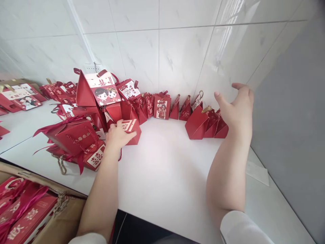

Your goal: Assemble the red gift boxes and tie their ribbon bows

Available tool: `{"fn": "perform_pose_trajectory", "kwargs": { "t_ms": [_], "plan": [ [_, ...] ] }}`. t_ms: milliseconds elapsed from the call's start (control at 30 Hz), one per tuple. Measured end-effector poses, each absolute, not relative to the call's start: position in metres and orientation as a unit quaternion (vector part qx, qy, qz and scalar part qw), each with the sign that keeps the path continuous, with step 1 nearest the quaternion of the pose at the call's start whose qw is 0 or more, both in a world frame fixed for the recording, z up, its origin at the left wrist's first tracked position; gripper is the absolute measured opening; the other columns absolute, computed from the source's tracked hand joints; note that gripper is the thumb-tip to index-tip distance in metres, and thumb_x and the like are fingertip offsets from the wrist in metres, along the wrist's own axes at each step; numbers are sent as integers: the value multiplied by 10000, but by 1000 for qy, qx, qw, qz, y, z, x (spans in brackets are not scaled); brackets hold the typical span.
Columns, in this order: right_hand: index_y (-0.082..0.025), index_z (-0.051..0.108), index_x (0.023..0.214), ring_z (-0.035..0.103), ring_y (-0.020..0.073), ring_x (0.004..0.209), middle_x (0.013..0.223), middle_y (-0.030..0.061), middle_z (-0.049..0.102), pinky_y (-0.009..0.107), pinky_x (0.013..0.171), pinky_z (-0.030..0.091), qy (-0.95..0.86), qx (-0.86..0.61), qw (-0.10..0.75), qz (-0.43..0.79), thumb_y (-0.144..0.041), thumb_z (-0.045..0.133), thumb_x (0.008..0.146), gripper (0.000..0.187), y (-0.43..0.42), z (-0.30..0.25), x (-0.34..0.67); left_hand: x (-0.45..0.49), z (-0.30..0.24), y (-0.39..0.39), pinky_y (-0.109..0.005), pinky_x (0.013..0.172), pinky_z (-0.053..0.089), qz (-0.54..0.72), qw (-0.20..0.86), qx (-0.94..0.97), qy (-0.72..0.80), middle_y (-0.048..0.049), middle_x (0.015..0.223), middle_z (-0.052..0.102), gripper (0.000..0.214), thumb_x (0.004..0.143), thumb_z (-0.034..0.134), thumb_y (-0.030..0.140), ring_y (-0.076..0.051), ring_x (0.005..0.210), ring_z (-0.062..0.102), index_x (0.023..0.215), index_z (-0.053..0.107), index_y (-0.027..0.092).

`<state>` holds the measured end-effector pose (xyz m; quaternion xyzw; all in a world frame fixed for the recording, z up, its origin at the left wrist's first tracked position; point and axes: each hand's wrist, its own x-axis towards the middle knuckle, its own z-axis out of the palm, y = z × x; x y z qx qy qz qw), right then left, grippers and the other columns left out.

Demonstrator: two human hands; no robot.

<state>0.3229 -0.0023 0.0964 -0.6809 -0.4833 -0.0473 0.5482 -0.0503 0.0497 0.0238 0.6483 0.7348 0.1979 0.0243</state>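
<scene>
The left hand (119,135) lies over the left side of a small red paperboard box (134,135), thumb on its pale printed panel; how firmly it grips cannot be told. That box sits at the hand's three o'clock, its folded faces angular and smooth. The right hand (235,101) is raised and empty, thumb and fingers spread wide, with three tapered red boxes (196,125) near its eight o'clock, their creased sides narrowing upward.

At the left hand's eleven o'clock stands a larger peaked box (104,88) with a cartoon pair on its cream-and-red face. At nine o'clock is a handled box (73,135), its matt card crossed by twisted red cord and trailing glossy ribbon. At two o'clock, a flat-faced box (162,107) shows a figure print.

Smooth white tabletop (162,162) spreads beneath. Between seven and eight o'clock, a brown cardboard carton (67,217) holds ribboned red boxes (27,213). At twelve o'clock of the view rise glossy, grey-veined wall tiles (185,54).
</scene>
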Motion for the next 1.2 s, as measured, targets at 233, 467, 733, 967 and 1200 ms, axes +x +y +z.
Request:
{"fn": "perform_pose_trajectory", "kwargs": {
  "t_ms": [233, 467, 733, 967, 1200],
  "plan": [
    [-217, 515, 1279, 542, 305, 1230, 1323, 134, 574, 526, 1016, 438, -660, -489, 551, 147, -598, 518, 891, 543, 28, 34, 248, -3, 6, 38, -455, 1109, 346, 257, 41, 890, 375, -88, 1432, 394, 1086, 639, 822, 328, -331, 1332, 398, 1527, 197, 356],
    [-238, 294, 1478, 447, 285, 1335, 1483, 127, 426, 484, 1103, 387, -697, -429, 525, 235, -461, 651, 854, 753, 1, -80, 216, 11, -15, 42, -458, 1074, 390, 314, 127, 896, 287, -116, 1326, 472, 929, 718, 752, 470, -324, 1264, 463, 1504, 286, 298],
    [-245, 446, 1268, 583, 220, 1030, 1137, 77, 586, 430, 944, 488, -606, -475, 583, 259, -442, 567, 908, 428, 1, -93, 215, -3, -29, 64, -415, 1100, 348, 427, 188, 788, 401, -91, 1331, 533, 463, 889, 572, 431, -247, 1270, 481, 1307, 522, 239],
    [-242, 439, 1246, 568, 230, 1063, 1173, 93, 553, 433, 946, 470, -589, -465, 625, 217, -404, 621, 874, 444, 0, -87, 215, -7, -29, 66, -305, 780, 461, 432, 375, 723, 388, 4, 750, 597, 518, 905, 500, 529, -158, 739, 587, 1311, 524, 207],
    [-241, 501, 994, 523, 149, 601, 679, -44, 513, 344, 690, 462, -700, -354, 615, 77, -297, 657, 852, 218, -13, -80, 218, -5, -14, 60, -305, 858, 453, 419, 365, 716, 422, -63, 1051, 683, 369, 873, 563, 515, -206, 978, 610, 1031, 701, 212]
  ]
}}
